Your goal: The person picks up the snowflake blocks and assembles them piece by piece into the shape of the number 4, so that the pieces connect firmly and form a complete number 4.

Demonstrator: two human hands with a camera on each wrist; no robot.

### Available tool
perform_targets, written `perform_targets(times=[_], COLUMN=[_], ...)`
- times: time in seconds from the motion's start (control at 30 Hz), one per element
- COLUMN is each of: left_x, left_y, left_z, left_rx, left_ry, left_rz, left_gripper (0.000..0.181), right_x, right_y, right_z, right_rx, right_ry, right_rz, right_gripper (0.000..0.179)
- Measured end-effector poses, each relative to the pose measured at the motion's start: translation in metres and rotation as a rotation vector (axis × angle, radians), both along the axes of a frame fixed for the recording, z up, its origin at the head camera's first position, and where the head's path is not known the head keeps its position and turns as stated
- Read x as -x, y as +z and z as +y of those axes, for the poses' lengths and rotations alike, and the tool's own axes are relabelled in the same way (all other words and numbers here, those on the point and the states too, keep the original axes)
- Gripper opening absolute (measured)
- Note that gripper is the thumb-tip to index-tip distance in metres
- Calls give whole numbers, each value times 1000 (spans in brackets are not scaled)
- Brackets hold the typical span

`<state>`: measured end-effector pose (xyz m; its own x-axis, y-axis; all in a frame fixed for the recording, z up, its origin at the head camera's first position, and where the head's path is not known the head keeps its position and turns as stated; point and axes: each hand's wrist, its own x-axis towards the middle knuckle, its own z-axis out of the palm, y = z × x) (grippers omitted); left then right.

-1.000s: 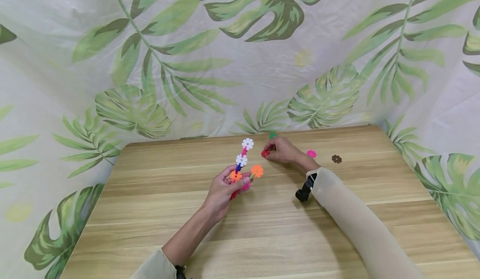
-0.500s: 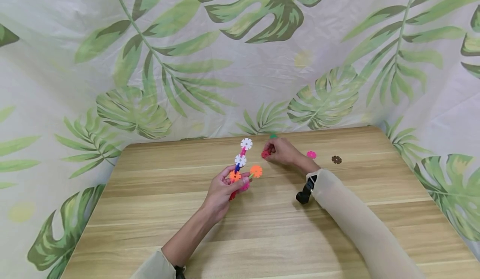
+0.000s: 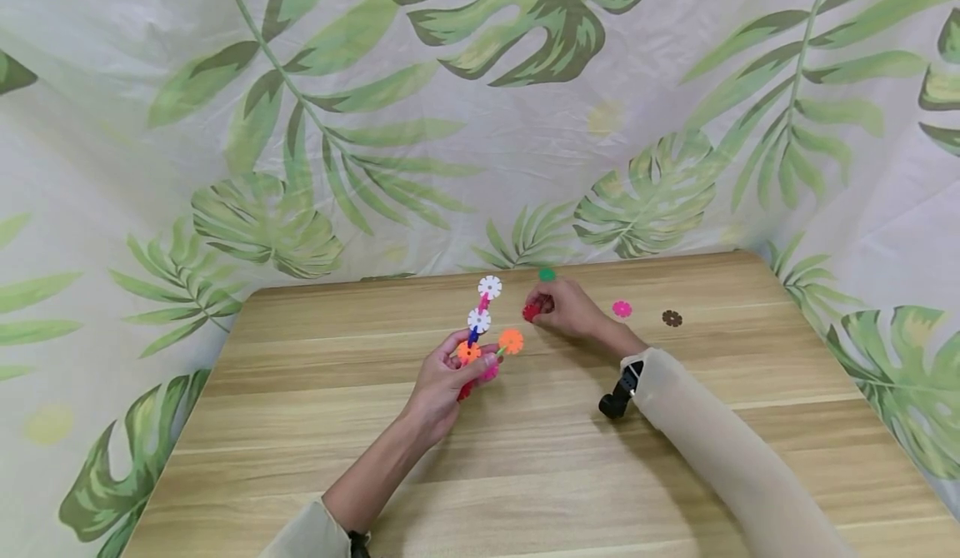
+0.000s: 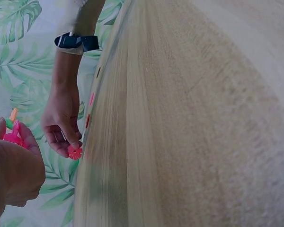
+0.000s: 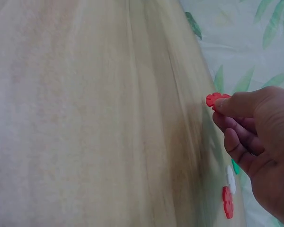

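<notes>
Chain (image 3: 473, 319) of notched discs in the left hand (image 3: 441, 381), gripped between thumb and fingers, above the table (image 3: 300, 441). Long axis runs from the hand toward the backdrop (image 3: 525, 166), leaning slightly right; a white end disc (image 3: 483, 286) tops it. Side branch points right, ending in an orange disc (image 3: 512, 341).

Right hand (image 3: 572, 308) pinches a red disc (image 3: 529, 314), near the chain but apart. Contact with table: cannot tell.

Right wrist view: red disc juts past the thumb tip. Also a loose white disc (image 5: 231, 179) and a second red disc (image 5: 227, 202) by the table edge, both out of sight in head view. There, green disc (image 3: 547, 275), pink disc (image 3: 622, 309) and brown disc (image 3: 666, 318) lie flat.

Left wrist view: red disc's notched round face shows; chain's white end does not.
</notes>
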<state>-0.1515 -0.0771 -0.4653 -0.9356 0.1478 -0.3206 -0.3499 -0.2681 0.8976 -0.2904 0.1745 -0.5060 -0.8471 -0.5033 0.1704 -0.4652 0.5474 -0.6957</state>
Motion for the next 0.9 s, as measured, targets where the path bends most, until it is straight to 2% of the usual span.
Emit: perform_targets(times=[0.5, 0.9], left_x=[1, 3], left_y=[1, 0], left_z=[2, 2], left_rx=[-2, 18], left_ry=[23, 34], left_rz=[-18, -25], left_gripper=[58, 61], right_x=[-28, -50], right_y=[21, 38], right_z=[11, 22], right_rx=[169, 357], right_ry=[27, 18], right_rz=[-43, -174], right_gripper=[19, 18])
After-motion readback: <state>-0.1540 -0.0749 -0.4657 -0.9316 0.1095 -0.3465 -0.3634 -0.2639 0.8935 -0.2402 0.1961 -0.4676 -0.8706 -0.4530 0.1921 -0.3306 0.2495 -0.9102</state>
